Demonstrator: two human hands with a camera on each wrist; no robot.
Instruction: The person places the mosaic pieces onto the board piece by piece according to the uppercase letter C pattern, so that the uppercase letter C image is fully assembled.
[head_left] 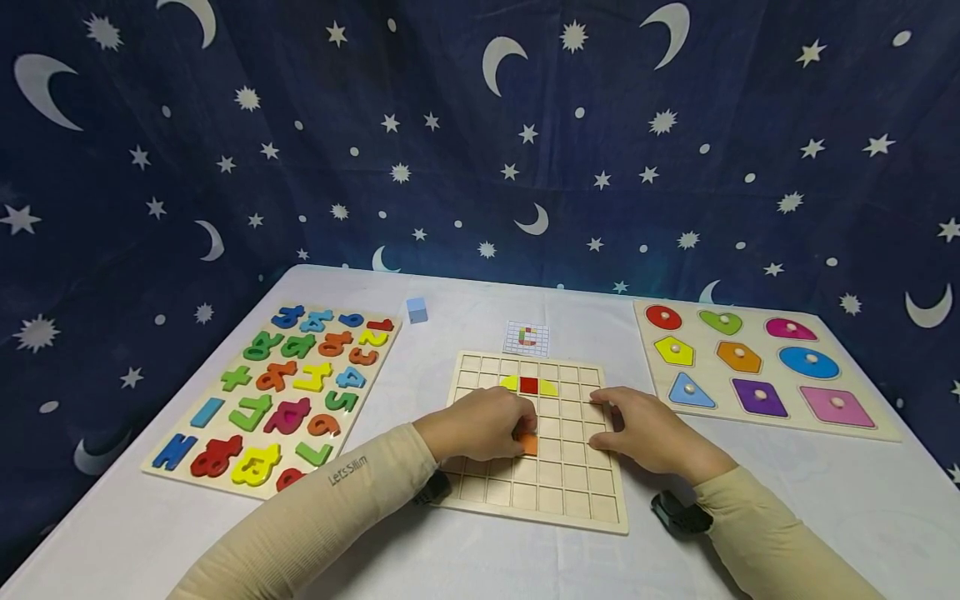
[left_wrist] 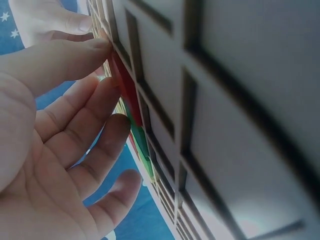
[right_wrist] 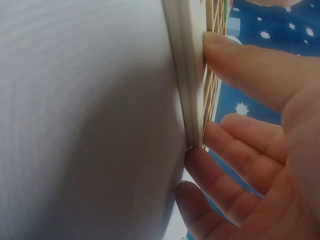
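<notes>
A wooden grid board (head_left: 566, 500) lies in the middle of the table. Near its far edge, a red square tile (head_left: 528, 386) sits between two yellow curved tiles (head_left: 550, 387). My left hand (head_left: 480, 423) reaches over the board, thumb and forefinger pinching an orange tile (head_left: 530, 444) at a grid cell. Red (left_wrist: 125, 82) and green tiles (left_wrist: 139, 137) show beyond those fingertips in the left wrist view; in the head view the hand hides part of this area. My right hand (head_left: 645, 429) rests its thumb and spread fingers on the board's right edge (right_wrist: 197, 75).
Behind the board lies a small pattern card (head_left: 527, 338), with a light blue cube (head_left: 417, 311) farther left. A number puzzle board (head_left: 247, 392) is on the left. To the right lies a knobbed shape puzzle (head_left: 705, 342). A starry cloth (head_left: 450, 150) hangs behind the table.
</notes>
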